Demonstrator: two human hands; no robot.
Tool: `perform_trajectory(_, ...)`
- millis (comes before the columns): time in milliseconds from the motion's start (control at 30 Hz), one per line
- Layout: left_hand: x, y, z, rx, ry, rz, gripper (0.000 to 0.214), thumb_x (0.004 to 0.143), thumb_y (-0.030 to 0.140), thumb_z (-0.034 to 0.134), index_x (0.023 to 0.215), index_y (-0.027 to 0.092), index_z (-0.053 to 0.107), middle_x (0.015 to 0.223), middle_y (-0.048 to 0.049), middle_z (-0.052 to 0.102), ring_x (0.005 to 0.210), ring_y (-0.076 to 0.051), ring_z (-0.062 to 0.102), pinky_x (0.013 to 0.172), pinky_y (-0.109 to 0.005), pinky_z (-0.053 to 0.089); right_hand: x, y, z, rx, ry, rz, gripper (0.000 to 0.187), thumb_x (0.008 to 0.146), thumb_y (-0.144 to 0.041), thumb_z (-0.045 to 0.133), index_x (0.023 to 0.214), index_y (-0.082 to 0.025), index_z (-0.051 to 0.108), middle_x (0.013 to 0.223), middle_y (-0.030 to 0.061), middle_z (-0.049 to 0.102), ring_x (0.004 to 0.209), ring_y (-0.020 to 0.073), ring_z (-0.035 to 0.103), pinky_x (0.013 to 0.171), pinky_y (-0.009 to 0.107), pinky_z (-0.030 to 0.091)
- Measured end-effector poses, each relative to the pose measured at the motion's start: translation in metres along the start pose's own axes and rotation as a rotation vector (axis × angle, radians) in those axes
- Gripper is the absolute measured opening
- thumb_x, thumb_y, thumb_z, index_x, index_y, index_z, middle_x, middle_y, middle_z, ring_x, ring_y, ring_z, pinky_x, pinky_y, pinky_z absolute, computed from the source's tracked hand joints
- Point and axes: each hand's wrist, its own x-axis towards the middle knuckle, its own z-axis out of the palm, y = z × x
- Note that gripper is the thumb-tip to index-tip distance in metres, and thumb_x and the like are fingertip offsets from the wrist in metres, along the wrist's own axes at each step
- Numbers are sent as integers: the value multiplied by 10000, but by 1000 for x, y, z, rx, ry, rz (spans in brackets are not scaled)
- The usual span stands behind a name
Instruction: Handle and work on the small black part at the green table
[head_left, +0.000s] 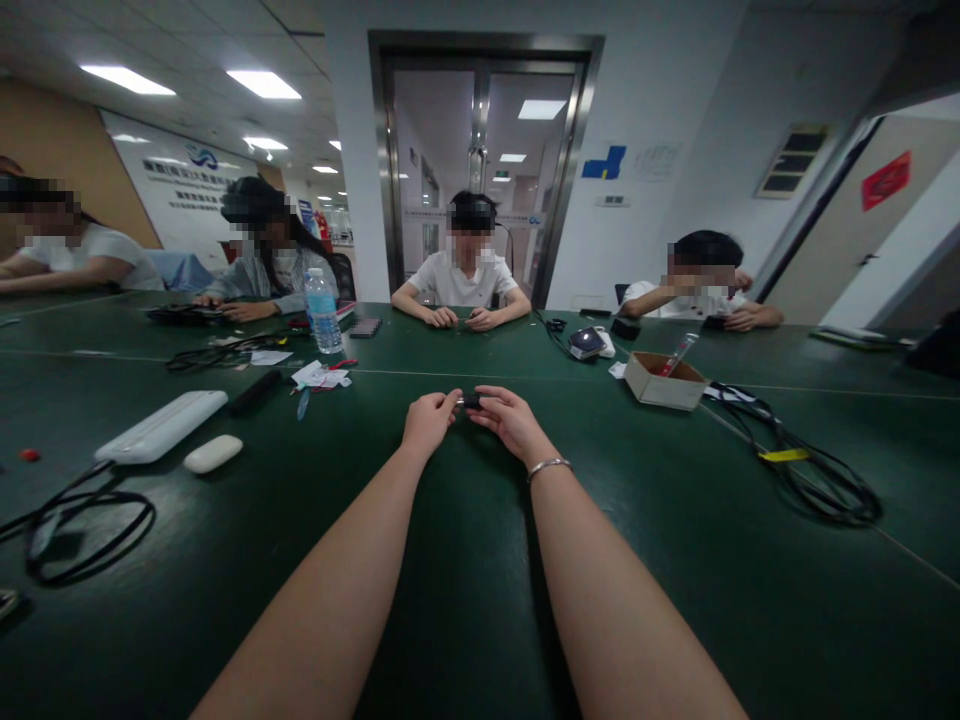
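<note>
My left hand [429, 420] and my right hand [510, 418] meet over the dark green table [465, 560], both arms stretched forward. Between their pinched fingertips sits a small black object [470, 401], too small to name. Both hands grip it, the left from the left side, the right from the right. A thin bracelet [547, 466] circles my right wrist.
A white flat device [161, 425] and a white oval object [213, 453] lie at the left beside coiled black cables [82, 530]. A water bottle [322, 312] stands further back. A small cardboard box [664, 380] and more cables [802, 465] are at the right. Several people sit across the table.
</note>
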Motion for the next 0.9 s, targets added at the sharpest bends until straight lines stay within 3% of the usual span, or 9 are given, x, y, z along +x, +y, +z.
perform_trajectory(900,0,1,-2,68,13,-47,600,791,686,371,594,173,613,531,-20,577,512,-151,525,549,-272,352,3,3,-3,23,-56,22,196,775,-27,615,934,-139,639,792,49,678,722,175,694,688,254,603)
